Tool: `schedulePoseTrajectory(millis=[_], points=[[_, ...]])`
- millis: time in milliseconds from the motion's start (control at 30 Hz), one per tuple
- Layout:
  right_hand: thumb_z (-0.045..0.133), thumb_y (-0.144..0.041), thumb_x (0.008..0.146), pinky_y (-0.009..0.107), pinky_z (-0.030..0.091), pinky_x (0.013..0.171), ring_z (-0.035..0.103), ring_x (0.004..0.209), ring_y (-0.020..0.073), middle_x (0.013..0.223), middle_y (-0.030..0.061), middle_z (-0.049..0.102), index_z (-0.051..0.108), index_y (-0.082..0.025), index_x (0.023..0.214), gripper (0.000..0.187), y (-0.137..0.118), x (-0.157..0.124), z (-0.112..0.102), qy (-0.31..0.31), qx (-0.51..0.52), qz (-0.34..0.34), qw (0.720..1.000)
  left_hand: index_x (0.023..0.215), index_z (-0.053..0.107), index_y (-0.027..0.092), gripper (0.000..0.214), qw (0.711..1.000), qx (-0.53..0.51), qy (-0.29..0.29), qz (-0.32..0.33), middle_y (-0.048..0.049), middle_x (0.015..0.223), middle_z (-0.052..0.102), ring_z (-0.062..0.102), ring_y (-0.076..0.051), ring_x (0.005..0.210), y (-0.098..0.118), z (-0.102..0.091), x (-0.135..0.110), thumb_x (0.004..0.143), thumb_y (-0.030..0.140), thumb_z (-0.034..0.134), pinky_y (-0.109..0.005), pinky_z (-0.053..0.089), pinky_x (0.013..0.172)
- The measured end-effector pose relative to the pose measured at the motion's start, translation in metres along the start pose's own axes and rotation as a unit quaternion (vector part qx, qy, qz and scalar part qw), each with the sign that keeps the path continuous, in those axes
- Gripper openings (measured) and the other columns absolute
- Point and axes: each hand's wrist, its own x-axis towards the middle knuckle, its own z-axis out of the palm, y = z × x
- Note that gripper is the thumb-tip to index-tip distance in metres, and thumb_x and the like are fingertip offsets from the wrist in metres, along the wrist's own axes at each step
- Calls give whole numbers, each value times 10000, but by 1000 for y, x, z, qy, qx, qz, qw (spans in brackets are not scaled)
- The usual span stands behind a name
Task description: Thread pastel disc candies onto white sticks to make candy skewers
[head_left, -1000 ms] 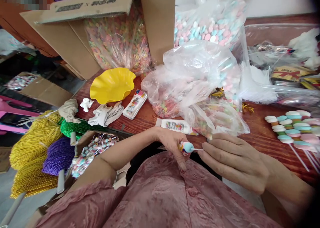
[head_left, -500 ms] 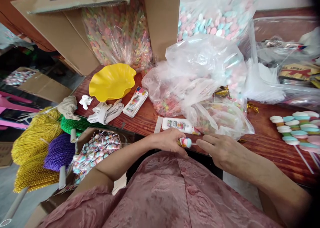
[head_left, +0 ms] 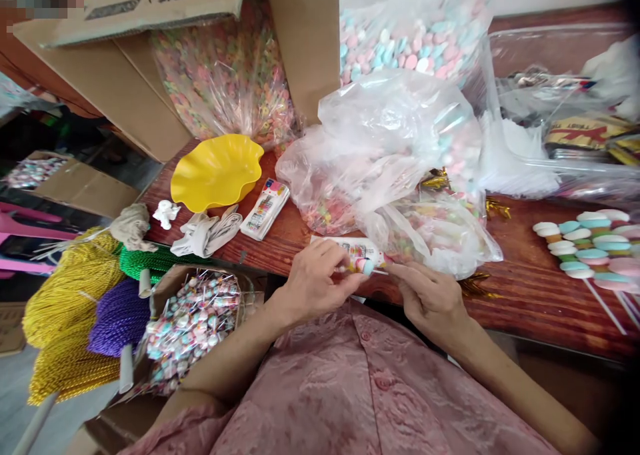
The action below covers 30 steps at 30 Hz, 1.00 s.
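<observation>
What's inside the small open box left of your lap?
Wrapped pastel lollipops on white sticks, heaped up to the rim of the box. The heap covers the box floor and anything lying beneath it.

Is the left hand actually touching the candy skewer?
Touching. The head view shows the left hand pinching the candy skewer, with no gap between them.

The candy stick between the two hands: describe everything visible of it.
The candy stick is a small stack of pastel sweets, a light blue piece at the end with pink and yellow ones behind it, on a thin white stick. It lies roughly level above the near edge of the wooden table, just in front of a white tube. The left hand pinches the sweets; the right hand pinches the bare stick.
</observation>
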Motion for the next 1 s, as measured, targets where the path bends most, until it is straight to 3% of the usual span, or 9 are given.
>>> schedulePoseTrajectory(millis=[67, 167, 300, 400, 567, 800, 1000], points=[[512, -23, 858, 251, 549, 665, 683, 733, 158, 839, 65, 708, 638, -151, 1118, 316, -2, -7, 12, 49, -17, 22, 998, 678, 612, 159, 310, 997, -45, -18, -58, 0, 661, 601, 501, -113, 633, 0, 3, -11, 842, 417, 665, -246, 386, 642], [524, -51, 855, 249, 555, 663, 692, 713, 158, 824, 65, 728, 671, -162, 1074, 286, -5, -16, 34, 93, -35, 20, 995, 735, 679, 146, 343, 976, -138, -72, -150, 20, 608, 589, 445, -81, 538, -7, 19, -22, 862, 459, 624, -217, 334, 544], [500, -76, 877, 264, 556, 676, 703, 699, 160, 809, 61, 748, 701, -160, 990, 245, -8, -25, 55, 71, -20, 45, 996, 799, 729, 122, 291, 963, -148, -79, -211, 15, 607, 587, 411, -79, 531, -21, 37, -31, 865, 357, 571, -209, 297, 510], [516, -122, 904, 264, 548, 659, 710, 691, 162, 830, 57, 760, 710, -156, 961, 205, -9, -29, 57, 27, -24, 76, 996, 776, 734, 119, 239, 963, -123, -79, -225, 20, 588, 568, 396, -77, 526, -24, 38, -37, 828, 277, 562, -206, 285, 505], [525, -152, 909, 265, 547, 675, 714, 697, 167, 854, 65, 765, 721, -147, 942, 199, -9, -29, 54, -29, -45, 77, 996, 832, 757, 120, 281, 960, -128, -63, -241, 20, 598, 575, 399, -83, 538, -22, 36, -42, 834, 310, 551, -207, 299, 521], [520, -143, 896, 282, 558, 705, 715, 719, 176, 852, 74, 760, 729, -154, 922, 211, -14, -28, 58, -45, 2, 84, 995, 742, 745, 122, 291, 965, -92, -63, -238, 40, 526, 461, 335, -83, 516, -25, 37, -42, 831, 310, 541, -223, 256, 519], [517, -141, 899, 264, 521, 665, 696, 683, 167, 793, 75, 742, 711, -141, 888, 194, -19, -28, 58, -63, -6, 63, 996, 634, 669, 147, 242, 971, -40, -71, -227, 42, 507, 428, 327, -92, 509, -20, 33, -42, 799, 212, 504, -237, 246, 521]])
